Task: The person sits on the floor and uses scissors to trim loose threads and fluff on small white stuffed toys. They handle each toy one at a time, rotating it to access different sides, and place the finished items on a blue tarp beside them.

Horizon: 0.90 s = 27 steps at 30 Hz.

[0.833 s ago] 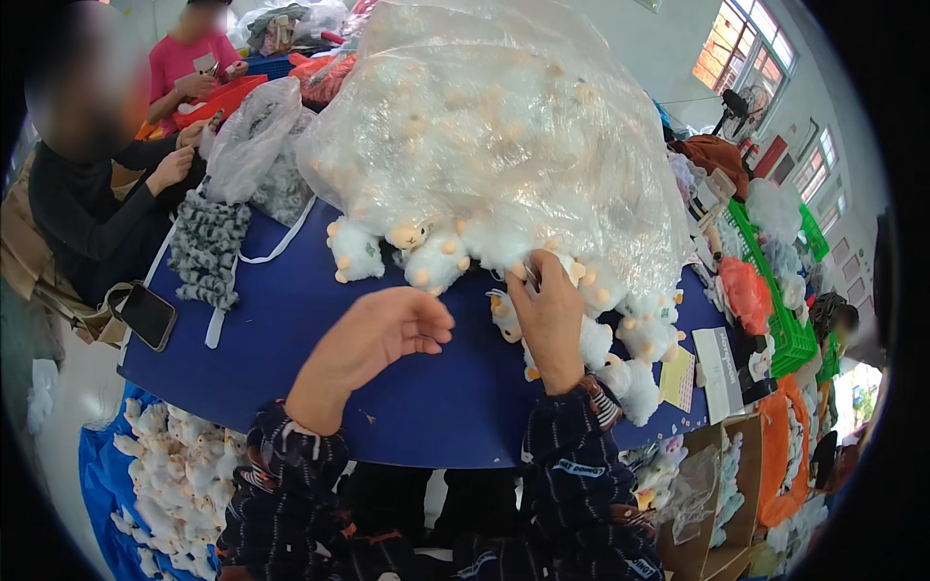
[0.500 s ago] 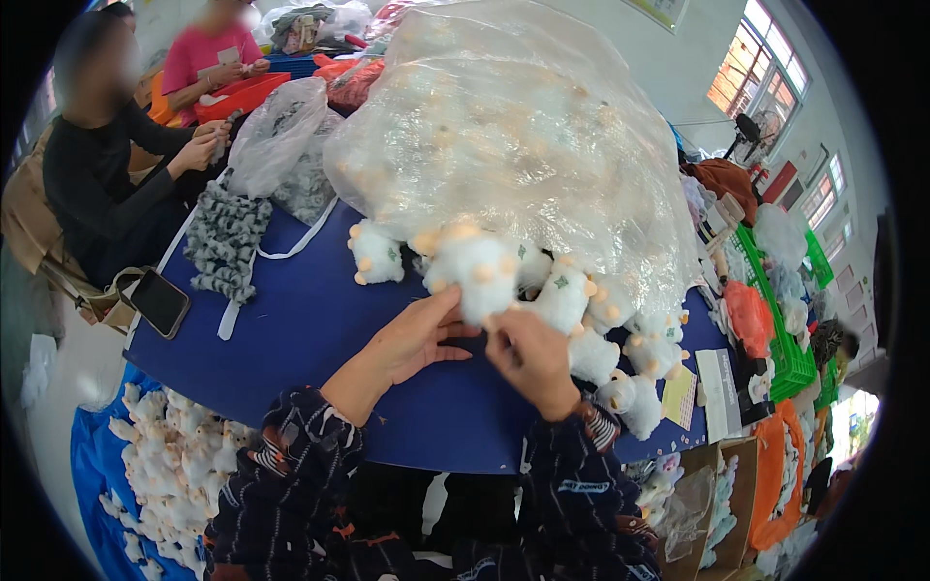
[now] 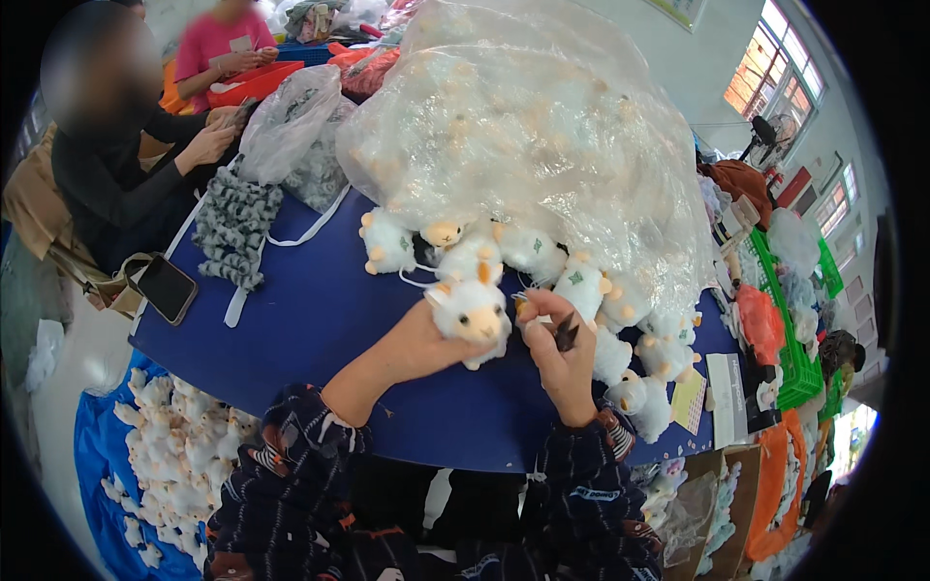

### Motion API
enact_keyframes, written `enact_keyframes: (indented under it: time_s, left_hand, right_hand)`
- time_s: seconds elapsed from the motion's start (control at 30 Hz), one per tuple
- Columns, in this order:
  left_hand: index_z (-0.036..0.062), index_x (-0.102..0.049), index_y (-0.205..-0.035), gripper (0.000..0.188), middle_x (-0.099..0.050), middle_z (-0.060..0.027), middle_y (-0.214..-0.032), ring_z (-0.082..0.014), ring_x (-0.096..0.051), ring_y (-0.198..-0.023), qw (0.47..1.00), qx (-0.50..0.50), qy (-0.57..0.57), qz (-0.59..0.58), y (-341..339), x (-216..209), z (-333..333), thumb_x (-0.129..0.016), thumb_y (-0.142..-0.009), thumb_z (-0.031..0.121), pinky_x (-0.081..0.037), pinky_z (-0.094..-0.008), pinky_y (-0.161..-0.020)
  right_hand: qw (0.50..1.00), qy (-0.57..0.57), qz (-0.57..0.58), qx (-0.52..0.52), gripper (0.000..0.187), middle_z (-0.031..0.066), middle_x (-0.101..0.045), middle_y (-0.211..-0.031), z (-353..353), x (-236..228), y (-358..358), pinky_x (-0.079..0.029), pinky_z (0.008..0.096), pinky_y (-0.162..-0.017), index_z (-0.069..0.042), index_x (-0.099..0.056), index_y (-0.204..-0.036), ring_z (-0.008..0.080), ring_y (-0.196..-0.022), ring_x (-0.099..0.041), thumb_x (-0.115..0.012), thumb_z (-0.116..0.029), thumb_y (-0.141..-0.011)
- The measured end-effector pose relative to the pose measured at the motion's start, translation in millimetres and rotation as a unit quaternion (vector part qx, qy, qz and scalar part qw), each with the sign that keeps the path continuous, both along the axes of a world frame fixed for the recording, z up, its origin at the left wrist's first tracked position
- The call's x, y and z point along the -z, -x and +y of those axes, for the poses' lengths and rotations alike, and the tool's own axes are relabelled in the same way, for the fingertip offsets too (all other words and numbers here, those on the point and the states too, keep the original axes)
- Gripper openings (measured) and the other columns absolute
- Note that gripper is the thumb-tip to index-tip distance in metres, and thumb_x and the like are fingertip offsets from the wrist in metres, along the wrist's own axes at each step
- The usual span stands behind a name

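Note:
Gripped in my left hand is a small white plush animal, its cream muzzle, dark eyes and tan ears facing up. Close by on the right, my right hand is closed around a small dark pointed tool, most of it hidden by the fingers. A gap separates that hand from the held toy. More white plush animals with cream feet lie just beyond and to the right of my hands, some with white string loops.
A huge clear plastic bag of plush toys covers the far blue table. Grey curly fabric and a phone lie left. Two people work at the far left. Green crates stand right; a blue sack of toys sits lower left.
The held plush has come nearer and turned so its face shows. My right hand has drawn away from it, and the dark tool is now visible. The view has shifted slightly.

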State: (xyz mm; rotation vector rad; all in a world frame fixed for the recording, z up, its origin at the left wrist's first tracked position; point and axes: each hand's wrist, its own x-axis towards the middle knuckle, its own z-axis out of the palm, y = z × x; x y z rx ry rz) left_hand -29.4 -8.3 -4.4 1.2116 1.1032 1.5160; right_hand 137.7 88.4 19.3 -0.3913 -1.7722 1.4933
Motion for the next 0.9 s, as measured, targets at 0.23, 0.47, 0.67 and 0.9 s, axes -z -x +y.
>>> enact_keyframes:
  time_s: [0.23, 0.47, 0.67, 0.9]
  left_hand:
    - [0.004, -0.048, -0.119, 0.061, -0.05, -0.012, -0.118, -0.0256, -0.04, -0.119, 0.981, -0.035, -0.027, 0.186, -13, 1, -1, -0.076, -0.066, 0.015, -0.034, -0.0371, -0.099]
    - [0.0022, -0.056, -0.114, 0.055, -0.051, -0.0162, -0.117, -0.0293, -0.048, -0.111, 0.94, -0.16, -0.067, 0.293, -15, -2, -3, -0.076, -0.063, 0.014, -0.04, -0.0372, -0.094]
    - [-0.0009, -0.056, -0.114, 0.037, -0.063, -0.0087, -0.101, -0.0132, -0.06, -0.09, 0.996, -0.05, 0.054, -0.041, -11, 1, -4, -0.063, -0.086, 0.021, -0.049, -0.027, -0.079]
    - [0.001, -0.048, -0.121, 0.038, -0.059, -0.0089, -0.111, -0.0175, -0.061, -0.099, 0.957, -0.074, 0.063, -0.273, -6, -9, -3, -0.046, -0.096, 0.029, -0.051, -0.0323, -0.083]
  right_hand:
    - [0.994, 0.065, -0.058, -0.07, 0.024, -0.0007, -0.058, -0.086, -1, -1, -4, -0.04, 0.0183, -0.064, 0.003, -0.058, -0.106, 0.0038, -0.074, -0.05, -0.058, -0.016, -0.09]
    - [0.995, 0.09, -0.031, -0.004, 0.026, -0.0013, -0.057, -0.079, 4, 4, -4, -0.038, 0.0171, -0.06, 0.002, -0.058, -0.1, 0.0024, -0.068, -0.048, -0.058, -0.022, -0.091]
    - [0.997, 0.078, -0.02, 0.018, 0.029, -0.0008, -0.058, -0.085, 2, 2, 1, -0.033, 0.0165, -0.049, 0.001, -0.056, -0.108, 0.002, -0.057, -0.042, -0.06, -0.02, -0.088]
    - [0.975, -0.2, -0.099, 0.019, 0.045, 0.0018, -0.059, -0.091, -1, 5, 2, -0.035, 0.0194, -0.05, -0.003, -0.057, -0.113, 0.0048, -0.059, -0.042, -0.073, -0.016, -0.073]
